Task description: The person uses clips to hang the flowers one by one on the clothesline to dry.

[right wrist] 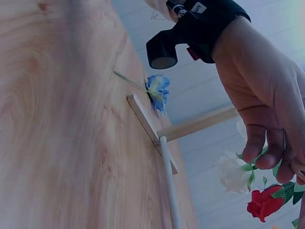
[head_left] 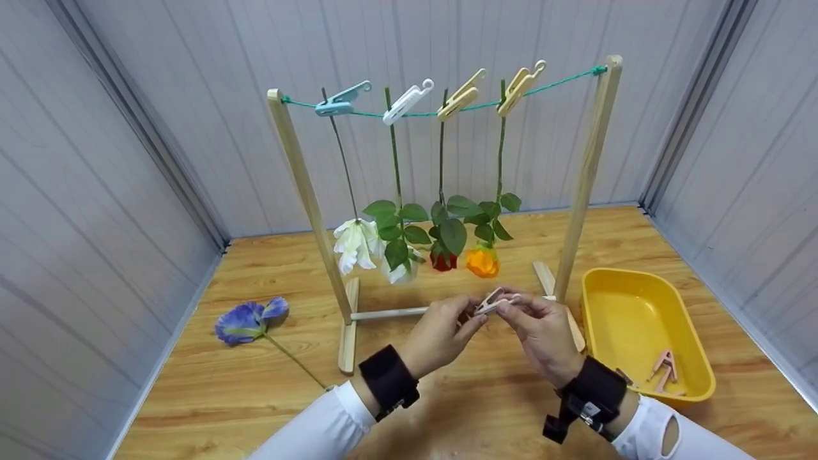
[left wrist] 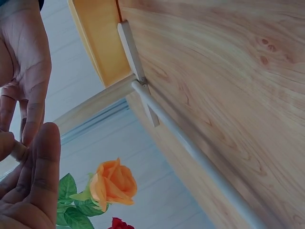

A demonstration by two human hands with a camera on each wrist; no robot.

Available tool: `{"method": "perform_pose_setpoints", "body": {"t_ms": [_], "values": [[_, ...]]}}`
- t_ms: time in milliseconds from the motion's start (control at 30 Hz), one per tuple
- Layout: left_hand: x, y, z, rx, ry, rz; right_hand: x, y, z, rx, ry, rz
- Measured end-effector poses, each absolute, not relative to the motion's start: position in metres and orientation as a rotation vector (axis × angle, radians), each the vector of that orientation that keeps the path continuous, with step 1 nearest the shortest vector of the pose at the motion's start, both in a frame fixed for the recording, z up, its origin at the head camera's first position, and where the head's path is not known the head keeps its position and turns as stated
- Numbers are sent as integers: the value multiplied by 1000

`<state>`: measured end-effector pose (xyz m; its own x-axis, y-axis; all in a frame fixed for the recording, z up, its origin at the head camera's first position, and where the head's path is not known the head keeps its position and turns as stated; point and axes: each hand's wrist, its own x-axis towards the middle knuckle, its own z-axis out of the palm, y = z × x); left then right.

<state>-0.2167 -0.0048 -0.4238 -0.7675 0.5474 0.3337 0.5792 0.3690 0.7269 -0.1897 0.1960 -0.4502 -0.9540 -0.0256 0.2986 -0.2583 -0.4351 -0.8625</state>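
In front of the rack, my left hand (head_left: 438, 335) and right hand (head_left: 543, 335) meet at a small pale clothespin (head_left: 489, 303). The left thumb and fingers pinch one end of it, while the right ones grip the other end; the fingers partly cover it. Behind them, a green cord (head_left: 559, 84) carries flowers hung head-down by a blue clothespin (head_left: 335, 108), a white clothespin (head_left: 404, 105) and two yellow ones. The hanging blooms are a white flower (head_left: 355, 245), a white rose (head_left: 401, 271), a red rose (right wrist: 265, 203) and an orange rose (left wrist: 114, 183).
A purple-blue flower (head_left: 246, 321) with a green stem lies on the table at left. On the right, a yellow basin (head_left: 629, 306) holds a few pink clothespins (head_left: 664, 367). The wooden rack's posts (head_left: 585, 179) stand upright on feet, joined low down by a rod (head_left: 386, 313).
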Motion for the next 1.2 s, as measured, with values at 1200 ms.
{"method": "perform_pose_setpoints", "body": {"t_ms": [1200], "values": [[-214, -28, -438, -1230, -2338, -338, -205, 211, -422, 1152, -2485, 457]]}}
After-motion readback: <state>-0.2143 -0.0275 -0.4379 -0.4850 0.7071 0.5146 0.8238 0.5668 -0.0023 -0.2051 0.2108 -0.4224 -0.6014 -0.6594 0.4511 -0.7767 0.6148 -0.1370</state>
